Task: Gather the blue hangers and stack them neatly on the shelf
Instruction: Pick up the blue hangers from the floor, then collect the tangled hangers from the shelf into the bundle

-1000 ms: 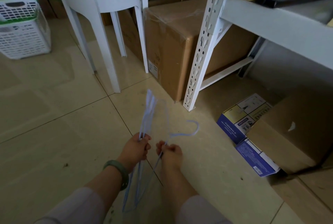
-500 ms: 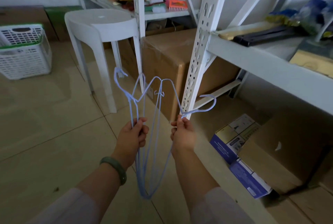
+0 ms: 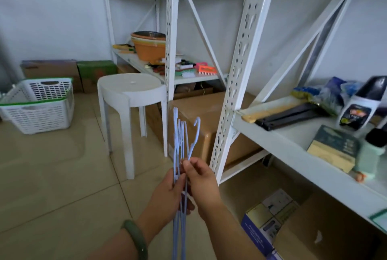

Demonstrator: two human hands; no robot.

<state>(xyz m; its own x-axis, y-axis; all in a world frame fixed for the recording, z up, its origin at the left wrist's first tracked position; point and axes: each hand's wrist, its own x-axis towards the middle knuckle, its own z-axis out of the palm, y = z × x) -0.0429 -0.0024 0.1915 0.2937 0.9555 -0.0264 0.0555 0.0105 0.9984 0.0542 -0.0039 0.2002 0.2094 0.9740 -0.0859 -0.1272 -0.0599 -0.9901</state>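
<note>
No box print I can read, my left hand (image 3: 167, 195) wrapped around the blue hangers (image 3: 181, 167), right hand (image 3: 202, 182) pinching their wires, bundle upright before me, hooks topmost, left of the shelf (image 3: 297, 155)

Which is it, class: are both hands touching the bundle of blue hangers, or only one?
Touching, both. The head view shows the left hand wrapped round the blue hangers and the right hand pinching them just above.
</note>
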